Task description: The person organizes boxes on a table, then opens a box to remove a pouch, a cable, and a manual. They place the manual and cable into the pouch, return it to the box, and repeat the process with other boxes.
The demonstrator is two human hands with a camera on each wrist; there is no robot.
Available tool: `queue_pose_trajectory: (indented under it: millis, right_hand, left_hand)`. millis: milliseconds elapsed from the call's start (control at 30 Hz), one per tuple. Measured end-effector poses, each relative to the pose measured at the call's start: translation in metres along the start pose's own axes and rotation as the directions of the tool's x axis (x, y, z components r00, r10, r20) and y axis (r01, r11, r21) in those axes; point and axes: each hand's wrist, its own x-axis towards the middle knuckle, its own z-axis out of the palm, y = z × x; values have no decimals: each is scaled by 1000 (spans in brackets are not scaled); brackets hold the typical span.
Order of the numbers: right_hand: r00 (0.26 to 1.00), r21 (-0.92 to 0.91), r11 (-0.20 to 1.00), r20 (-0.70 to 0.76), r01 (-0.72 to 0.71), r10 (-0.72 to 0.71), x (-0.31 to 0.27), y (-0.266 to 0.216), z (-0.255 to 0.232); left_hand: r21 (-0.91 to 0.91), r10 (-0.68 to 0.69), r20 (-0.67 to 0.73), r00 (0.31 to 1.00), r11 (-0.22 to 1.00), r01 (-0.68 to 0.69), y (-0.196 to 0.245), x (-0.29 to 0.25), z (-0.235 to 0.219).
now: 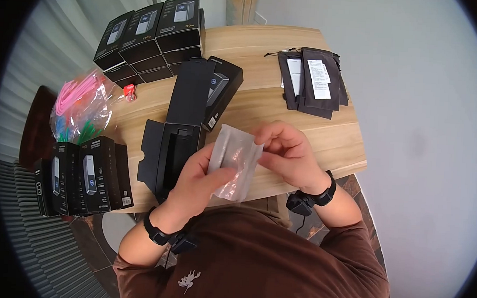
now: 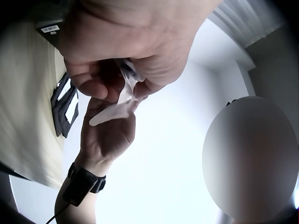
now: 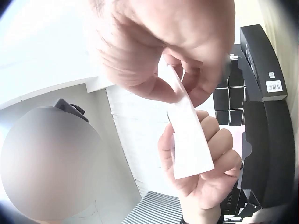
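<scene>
A frosted, translucent plastic bag [image 1: 240, 162] is held up over the front edge of the table. My left hand [image 1: 196, 182] grips its left side, thumb lying across the front. At the upper right edge, my right hand [image 1: 292, 154] pinches the bag between thumb and fingers. From the right wrist, the bag [image 3: 190, 144] appears nearly edge-on, with the left hand's curled fingers [image 3: 219, 144] behind it. What lies inside is blurred by the film. Beside the left hand stands an open black box [image 1: 190, 95], its lid raised and side flap folded out.
Another black box [image 1: 225, 89] leans by the raised lid. Stacked black boxes [image 1: 142, 36] fill the back left, and several more [image 1: 94, 174] stand front left. Near them lies a clear bag of coloured strips [image 1: 82, 100]. Dark drawstring pouches [image 1: 312, 85] with white labels lie back right.
</scene>
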Motion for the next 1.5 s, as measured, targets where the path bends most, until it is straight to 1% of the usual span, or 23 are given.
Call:
queue_pose_trajectory:
  millis: [33, 100, 133, 200, 267, 333, 367, 433, 500, 533, 633, 667, 800, 867, 900, 933, 967, 1033, 1167, 1267, 1333, 1400, 1500]
  right_hand:
    - [999, 11, 999, 2, 32, -32, 2, 1, -1]
    - [1000, 103, 995, -11, -11, 13, 3, -6, 3]
    - [996, 183, 979, -17, -85, 89, 4, -25, 10]
    - [980, 168, 972, -82, -166, 182, 4, -31, 16]
    - [957, -13, 980, -218, -198, 190, 3, -20, 20]
    - [919, 81, 974, -324, -211, 226, 6, -27, 27]
    - [894, 126, 969, -374, -214, 246, 9, -30, 28]
    - [895, 235, 937, -308, -258, 324, 7, -31, 12]
    - [919, 382, 910, -276, -163, 281, 8, -35, 9]
    - [951, 414, 901, -202, -132, 233, 6, -28, 3]
    - [976, 356, 930, -158, -88, 152, 2, -26, -8]
    - [969, 332, 940, -198, -74, 147, 5, -35, -4]
    - [917, 141, 982, -364, -122, 166, 5, -36, -3]
    - [884, 28, 988, -444, -152, 148, 2, -20, -5]
    - [872, 51, 989, -467, -140, 148, 0, -15, -4]
    - [860, 75, 989, -487, -128, 149, -1, -11, -2]
    - [849, 102, 988, -506, -115, 151, -2, -5, -1]
    - [827, 4, 991, -551, -135, 115, -4, 17, -5]
    - [786, -115, 965, -606, -236, 121, -6, 22, -4]
    - [845, 230, 969, -496, -94, 200, 3, 14, 10]
    - [862, 322, 924, -388, -204, 326, -6, 1, -2]
    - [876, 383, 893, -313, -236, 367, -14, -4, -11]
    - [902, 428, 887, -293, -173, 317, -22, -8, -17]
  left_hand:
    - [-72, -23, -6, 1000, 997, 23, 1, -2, 0]
    - [-75, -28, -39, 999, 997, 25, 11, -8, 7]
    - [-76, -29, -56, 998, 997, 25, 13, -11, 10]
    - [-46, 13, -93, 996, 999, -18, 11, -11, 13]
    - [-64, 32, -122, 992, 997, -40, 7, -12, 7]
    - [-141, 18, -133, 991, 989, -37, -3, -13, -2]
    - [-154, 55, -119, 991, 985, -73, -3, -14, -4]
    - [-184, 125, -82, 989, 973, -138, -3, -15, -5]
    - [-152, 150, -96, 984, 975, -164, -1, -18, -6]
    - [-138, 163, -95, 982, 975, -175, 0, -19, -6]
    - [-98, 195, -141, 970, 973, -210, -2, -22, -9]
    - [-77, 229, -155, 961, 967, -243, 0, -24, -5]
    - [276, 318, -99, 943, 919, -281, 13, -26, -4]
    - [560, 332, -130, 934, 803, -207, 25, -28, -3]
    - [682, 340, -146, 929, 715, -154, 29, -28, -3]
    - [730, 407, -133, 904, 657, -188, 29, -24, -6]
    - [794, 435, -136, 890, 585, -164, 34, -22, -1]
    - [820, 427, -106, 898, 549, -164, 38, -20, -5]
    - [744, 414, -151, 898, 646, -172, 36, -15, -2]
    - [641, 412, -179, 893, 737, -212, 32, -14, 6]
    - [571, 369, -216, 904, 799, -190, 33, -10, -2]
    - [511, 314, -222, 923, 844, -165, 33, -4, -15]
    - [460, 260, -306, 916, 883, -97, 29, 9, -21]
